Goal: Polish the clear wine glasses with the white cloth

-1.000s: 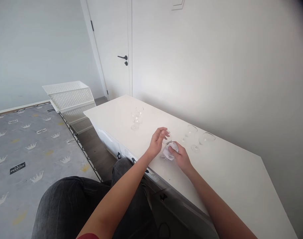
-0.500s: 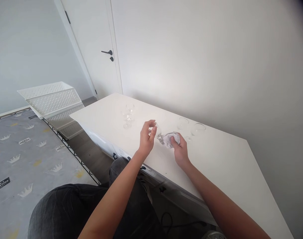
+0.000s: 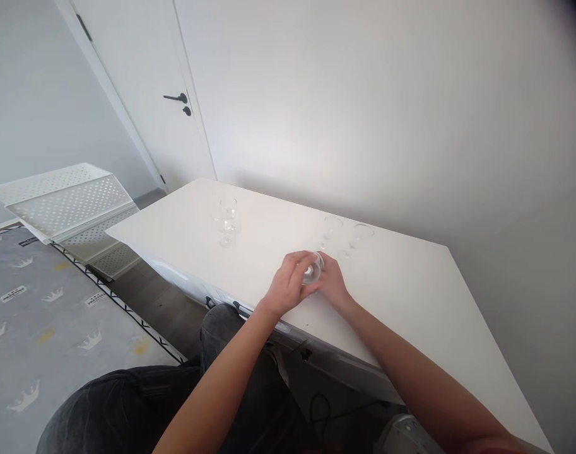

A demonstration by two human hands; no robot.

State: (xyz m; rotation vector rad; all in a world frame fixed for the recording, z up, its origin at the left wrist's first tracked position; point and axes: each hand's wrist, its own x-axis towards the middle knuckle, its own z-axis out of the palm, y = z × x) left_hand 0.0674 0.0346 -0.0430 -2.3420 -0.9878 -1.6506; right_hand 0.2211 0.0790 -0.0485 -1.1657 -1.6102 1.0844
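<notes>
My left hand (image 3: pixel 288 285) is closed around the bowl of a clear stemmed glass (image 3: pixel 312 272), its round mouth tipped up toward me. Against the far side of that glass, my right hand (image 3: pixel 332 280) is curled, its fingers largely hidden. A whitish patch shows through the glass, where the white cloth in the right hand is mostly out of sight. Two more clear glasses stand just beyond my hands, one (image 3: pixel 334 228) behind the right hand and another (image 3: pixel 362 236) farther right. A cluster of clear glasses (image 3: pixel 228 222) stands at the left.
The white table (image 3: pixel 401 302) runs along the wall. Beyond its left end is a white perforated rack (image 3: pixel 70 205), beside a grey crown-printed mattress (image 3: pixel 55 328). My knees (image 3: pixel 221 328) are at the table's front edge. A dark cable (image 3: pixel 320 410) lies below.
My hands have come together around the glass, which has turned so its mouth faces me. The cloth has gone mostly out of sight. My view has shifted slightly right.
</notes>
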